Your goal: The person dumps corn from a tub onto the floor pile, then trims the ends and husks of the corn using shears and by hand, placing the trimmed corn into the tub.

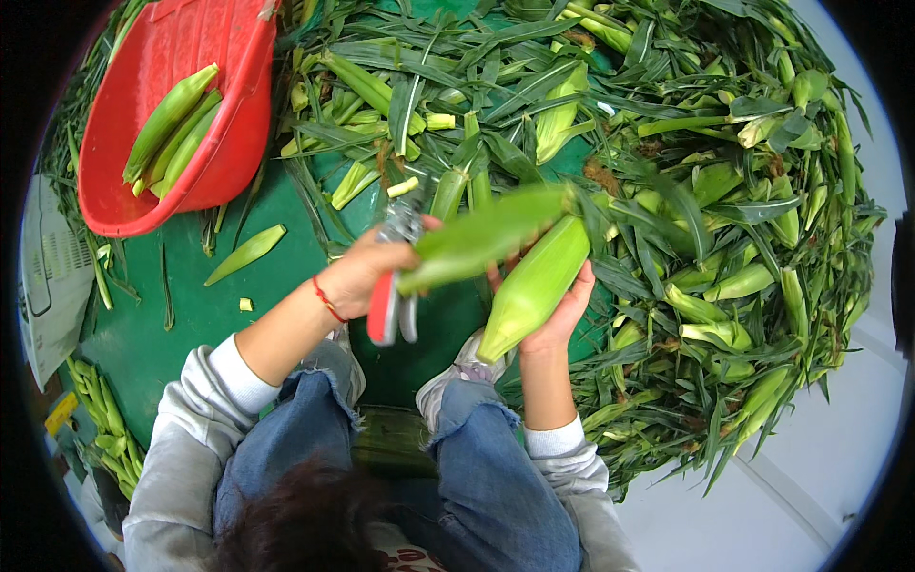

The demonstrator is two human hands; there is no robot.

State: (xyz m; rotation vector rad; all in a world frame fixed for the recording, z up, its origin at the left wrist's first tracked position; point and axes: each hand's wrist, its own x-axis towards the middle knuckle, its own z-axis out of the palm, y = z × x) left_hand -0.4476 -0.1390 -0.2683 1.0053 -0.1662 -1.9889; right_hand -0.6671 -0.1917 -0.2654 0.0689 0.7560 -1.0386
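My left hand holds pruning shears with red and grey handles, their metal head pointing away from me. Between its fingers it also grips the lower end of a blurred green corn husk leaf, which stretches to the right. In my right hand lies an ear of corn in its light green husk, its cut stem end pointing down towards me. The husk leaf passes just above the ear, and both meet near the ear's far tip. Some fingers of the right hand are hidden behind the ear.
A red plastic scoop-shaped basket at upper left holds several husked-in ears. A large heap of corn ears and leaves fills the right and far side. A loose husk leaf and a cut stem piece lie on the green surface.
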